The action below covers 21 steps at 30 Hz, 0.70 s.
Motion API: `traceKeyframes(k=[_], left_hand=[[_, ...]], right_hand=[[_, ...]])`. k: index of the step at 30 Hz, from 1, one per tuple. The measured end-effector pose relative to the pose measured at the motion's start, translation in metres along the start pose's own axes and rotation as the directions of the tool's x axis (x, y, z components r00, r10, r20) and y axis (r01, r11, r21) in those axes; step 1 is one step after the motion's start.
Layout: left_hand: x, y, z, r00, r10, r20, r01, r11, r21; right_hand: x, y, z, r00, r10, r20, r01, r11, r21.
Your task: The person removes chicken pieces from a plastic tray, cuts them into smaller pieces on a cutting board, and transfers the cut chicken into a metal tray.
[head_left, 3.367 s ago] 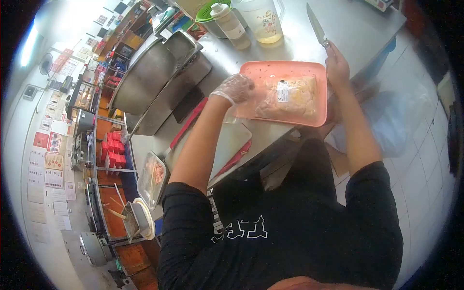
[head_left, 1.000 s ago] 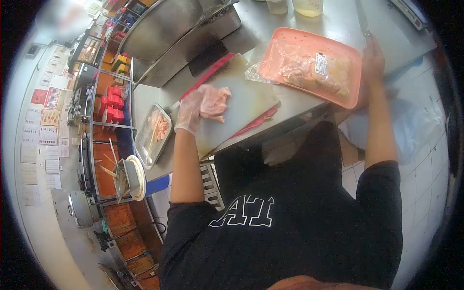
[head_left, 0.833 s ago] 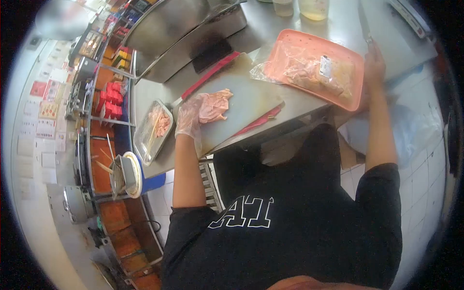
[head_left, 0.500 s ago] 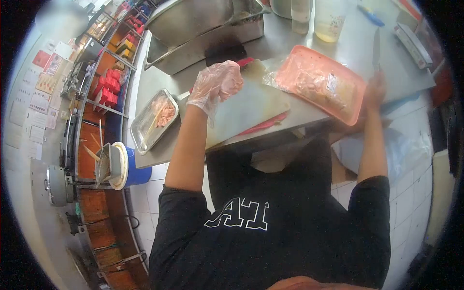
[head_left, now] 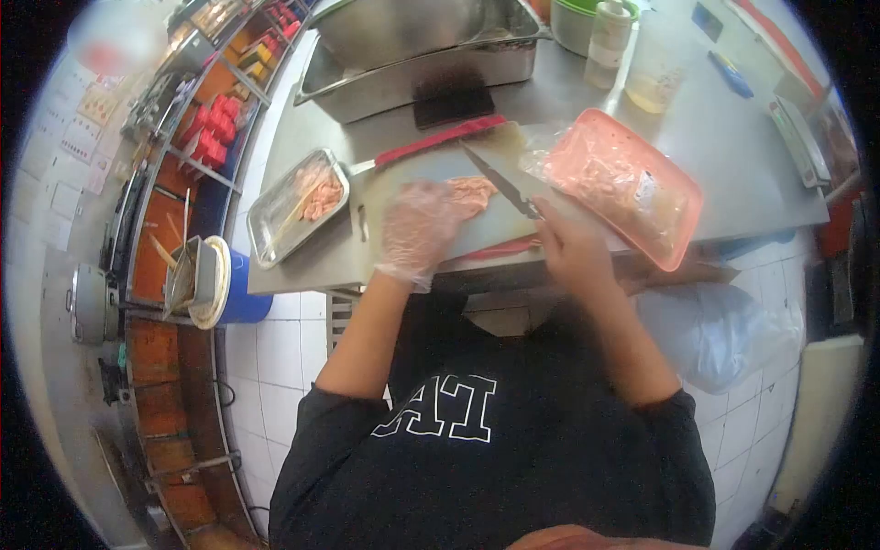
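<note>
A piece of pale pink raw meat [head_left: 472, 195] lies on the white cutting board [head_left: 380, 192]. My left hand [head_left: 420, 229], in a clear plastic glove and slightly blurred, rests over the left part of this meat with its fingers curled onto it. Bare, my right hand [head_left: 576, 246] is closed round the handle of a knife [head_left: 500, 179]. The blade points up and to the left, over the board just right of the meat. Left of the board, a metal tray [head_left: 266, 243] holds several pieces of cut raw meat [head_left: 321, 194].
A pink tray [head_left: 680, 229] with a plastic bag of meat [head_left: 632, 188] sits right of the board. Steel pans [head_left: 440, 87], a squeeze bottle [head_left: 607, 46] and a clear jug [head_left: 655, 73] stand behind. A red-handled utensil [head_left: 440, 140] lies along the board's far edge.
My left hand has come down from above the board, bringing the meat onto it. My right hand has carried the knife left, from beyond the pink tray to beside the meat.
</note>
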State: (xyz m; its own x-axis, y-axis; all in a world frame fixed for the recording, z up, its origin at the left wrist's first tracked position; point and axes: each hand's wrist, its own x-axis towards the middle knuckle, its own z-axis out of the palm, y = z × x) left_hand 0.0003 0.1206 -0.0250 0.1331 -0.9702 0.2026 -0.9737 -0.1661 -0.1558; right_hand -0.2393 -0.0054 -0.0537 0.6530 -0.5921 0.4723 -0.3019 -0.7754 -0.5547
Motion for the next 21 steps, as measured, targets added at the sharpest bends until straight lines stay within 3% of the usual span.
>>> traceKeyframes(k=[1, 2, 3, 6, 8, 13, 15, 17, 21], left_hand=[[0.004, 0.013, 0.005, 1.000, -0.015, 0.005, 0.014, 1.000, 0.003], [0.010, 0.027, 0.011, 0.979, -0.034, -0.199, -0.019, 0.966, -0.259], [0.012, 0.032, 0.016, 0.916, -0.103, -0.387, -0.108, 0.866, -0.488], [0.016, 0.020, 0.032, 0.964, -0.039, -0.264, -0.113, 0.838, -0.534], [0.011, 0.026, -0.005, 0.969, -0.015, -0.248, -0.112, 0.864, -0.491], [0.002, 0.012, -0.022, 0.946, 0.116, -0.303, -0.224, 0.909, -0.352], [-0.001, 0.005, -0.020, 0.969, 0.164, -0.186, -0.207, 0.948, -0.242], [0.004, -0.005, 0.011, 0.969, 0.129, -0.212, -0.176, 0.959, -0.224], [0.025, -0.009, 0.049, 0.940, 0.101, -0.326, -0.189, 0.949, -0.251]], right_hand=[[0.001, -0.008, 0.008, 0.994, 0.055, 0.098, -0.057, 0.998, 0.025], [0.004, -0.014, 0.013, 0.970, 0.127, 0.209, -0.130, 0.991, 0.003], [0.007, -0.016, 0.015, 0.970, 0.118, 0.214, -0.122, 0.992, 0.009], [0.015, -0.009, 0.017, 0.934, 0.232, 0.271, -0.207, 0.971, -0.118], [0.016, 0.002, 0.014, 0.983, 0.157, 0.091, -0.149, 0.985, -0.085], [0.019, 0.006, -0.006, 0.981, 0.187, 0.053, -0.175, 0.969, -0.176], [0.019, -0.001, -0.004, 0.976, 0.205, 0.069, -0.190, 0.966, -0.176], [0.014, -0.008, 0.006, 0.999, 0.050, 0.008, -0.049, 0.995, -0.085], [0.011, -0.027, 0.028, 0.974, 0.111, 0.200, -0.061, 0.969, -0.241]])
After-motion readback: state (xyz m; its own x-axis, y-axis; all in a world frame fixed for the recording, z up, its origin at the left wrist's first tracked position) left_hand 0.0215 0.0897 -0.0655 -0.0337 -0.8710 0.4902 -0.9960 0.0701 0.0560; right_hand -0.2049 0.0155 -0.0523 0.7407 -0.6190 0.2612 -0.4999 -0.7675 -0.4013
